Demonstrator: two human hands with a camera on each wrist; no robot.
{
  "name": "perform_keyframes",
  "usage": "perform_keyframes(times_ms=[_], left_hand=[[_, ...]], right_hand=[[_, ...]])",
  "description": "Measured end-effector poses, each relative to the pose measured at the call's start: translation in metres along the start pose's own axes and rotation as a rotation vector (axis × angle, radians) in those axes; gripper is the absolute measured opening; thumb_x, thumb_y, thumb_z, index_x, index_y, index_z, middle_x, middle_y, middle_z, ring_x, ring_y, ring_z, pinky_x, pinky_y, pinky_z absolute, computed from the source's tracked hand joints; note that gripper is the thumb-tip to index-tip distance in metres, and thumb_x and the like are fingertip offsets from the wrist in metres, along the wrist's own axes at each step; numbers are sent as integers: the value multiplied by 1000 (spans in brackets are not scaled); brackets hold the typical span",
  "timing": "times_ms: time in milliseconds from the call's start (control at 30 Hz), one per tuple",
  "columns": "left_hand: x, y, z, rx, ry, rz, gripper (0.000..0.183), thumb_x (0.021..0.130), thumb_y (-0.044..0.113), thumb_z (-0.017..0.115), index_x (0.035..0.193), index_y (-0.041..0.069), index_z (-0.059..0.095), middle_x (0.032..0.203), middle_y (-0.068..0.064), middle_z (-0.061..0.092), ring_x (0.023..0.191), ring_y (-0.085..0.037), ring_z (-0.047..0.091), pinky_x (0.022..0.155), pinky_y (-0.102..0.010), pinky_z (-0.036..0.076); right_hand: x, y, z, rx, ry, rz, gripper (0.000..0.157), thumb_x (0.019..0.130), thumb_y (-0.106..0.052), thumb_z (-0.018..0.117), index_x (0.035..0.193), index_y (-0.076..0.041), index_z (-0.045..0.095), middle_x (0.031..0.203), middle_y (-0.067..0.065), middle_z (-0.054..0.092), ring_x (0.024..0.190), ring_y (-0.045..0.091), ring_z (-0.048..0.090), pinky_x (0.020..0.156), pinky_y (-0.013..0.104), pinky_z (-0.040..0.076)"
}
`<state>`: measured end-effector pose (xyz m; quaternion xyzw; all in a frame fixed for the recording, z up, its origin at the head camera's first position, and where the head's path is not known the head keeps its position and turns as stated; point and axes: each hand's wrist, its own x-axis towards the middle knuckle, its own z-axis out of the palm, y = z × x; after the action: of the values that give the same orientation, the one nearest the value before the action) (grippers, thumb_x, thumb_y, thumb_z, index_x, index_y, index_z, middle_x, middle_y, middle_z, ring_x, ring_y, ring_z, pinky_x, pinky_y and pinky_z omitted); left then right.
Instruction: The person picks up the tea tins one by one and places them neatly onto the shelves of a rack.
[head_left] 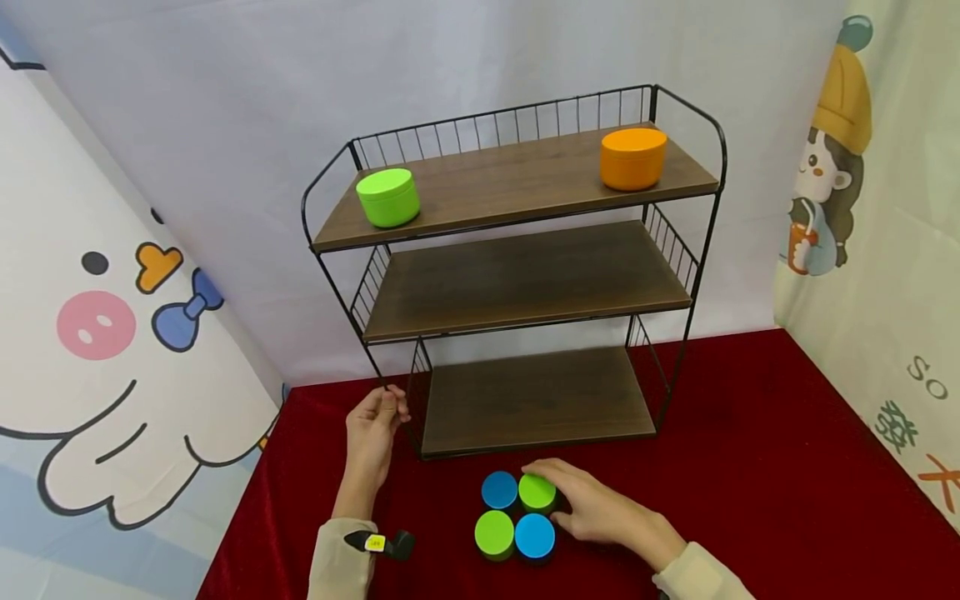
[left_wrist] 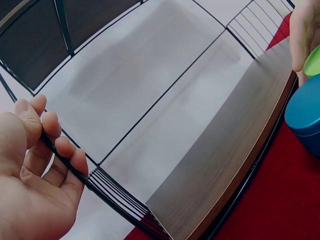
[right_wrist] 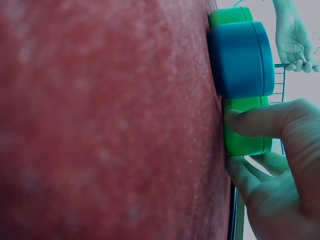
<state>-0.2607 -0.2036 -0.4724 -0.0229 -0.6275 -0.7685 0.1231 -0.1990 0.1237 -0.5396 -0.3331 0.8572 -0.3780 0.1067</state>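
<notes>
My left hand (head_left: 372,429) holds the thin black metal post at the left of the three-tier shelf rack (head_left: 540,392); in the left wrist view its fingers (left_wrist: 65,145) curl round that post. In front of the rack, my right hand (head_left: 600,504) pinches a small round green tin (head_left: 537,492). The right wrist view has the thumb (right_wrist: 255,122) on the tin's near side and the fingers on its other side, low by the cloth. Beside it sit a dark blue tin (head_left: 499,490), a lighter blue tin (head_left: 535,536) and another green tin (head_left: 494,534), forming a tight square.
On the rack's top board stand a larger green tin (head_left: 388,198) at the left and an orange tin (head_left: 632,158) at the right. Dark red cloth (head_left: 750,467) covers the table. Printed curtains (head_left: 150,250) hang around the sides and back.
</notes>
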Motion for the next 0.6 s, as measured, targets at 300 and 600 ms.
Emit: perform_keyframes(times_ms=[300,600], left_hand=[[0,0,0,-16,-11,5,29,106,21,53,99,-5,62,80,-1,61,78,-14,59,75,-23,55],[0,1,-1,2,-21,0,36,107,19,51,107,-17,55,79,0,61,77,-12,59,75,-22,55]], right_hand=[[3,1,0,-15,3,-15,60,92,5,70,147,-6,50,147,11,54,131,28,56,107,46,52],[4,0,-1,-20,25,6,57,92,1,73,145,-4,52,142,12,57,129,29,58,106,48,52]])
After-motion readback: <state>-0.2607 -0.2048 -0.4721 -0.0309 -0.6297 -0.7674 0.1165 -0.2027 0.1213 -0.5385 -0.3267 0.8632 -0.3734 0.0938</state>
